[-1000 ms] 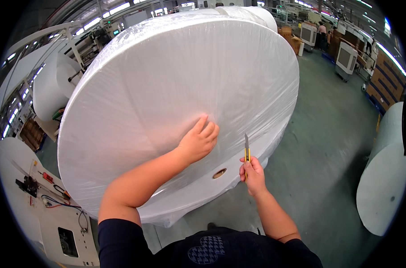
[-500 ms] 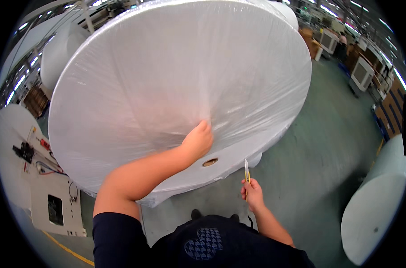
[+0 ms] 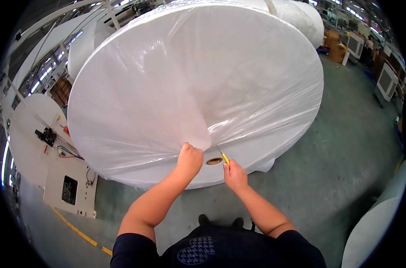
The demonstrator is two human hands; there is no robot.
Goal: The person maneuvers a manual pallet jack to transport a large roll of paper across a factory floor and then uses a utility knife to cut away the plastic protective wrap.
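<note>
A huge white roll (image 3: 252, 58) stands with its round face toward me, covered in clear plastic film (image 3: 136, 120). My left hand (image 3: 190, 157) is closed on a gathered edge of the film, pulling it taut in creases. Just to its right, my right hand (image 3: 235, 173) grips a yellow utility knife (image 3: 225, 157). The knife's blade points up and left, close to the film's edge; whether it touches cannot be told. Between and slightly above my hands is the roll's brown core hole (image 3: 214, 161), which the film leaves uncovered.
At the left stands a beige machine panel (image 3: 55, 183) with cables and a dark window. Another large roll (image 3: 382, 228) lies at the lower right on the green floor (image 3: 301, 196). Boxes (image 3: 337, 51) and white-framed units (image 3: 387, 82) stand at the far right.
My left hand has drawn the film down toward the core hole. My right hand has brought the knife up and left from beside the roll to near the film's edge.
</note>
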